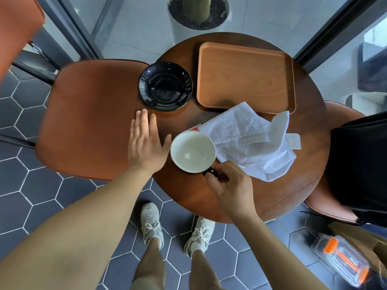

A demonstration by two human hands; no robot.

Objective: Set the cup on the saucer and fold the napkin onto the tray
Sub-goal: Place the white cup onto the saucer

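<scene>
A cup (193, 151), white inside with a black handle, stands on the round wooden table (247, 195) near its front left edge. My right hand (228, 185) pinches the cup's handle. My left hand (144, 143) lies flat and open beside the cup at the table's left rim, touching nothing else. A black saucer (165, 86) sits empty at the left, apart from the cup. A crumpled white napkin (251, 141) lies to the right of the cup, one corner overlapping the front edge of the empty wooden tray (245, 76).
An orange chair (88, 122) stands left of the table, another with a black bag (360, 164) on it at the right. A white planter (196, 15) is beyond the table. A clear plastic container (343, 262) lies on the tiled floor.
</scene>
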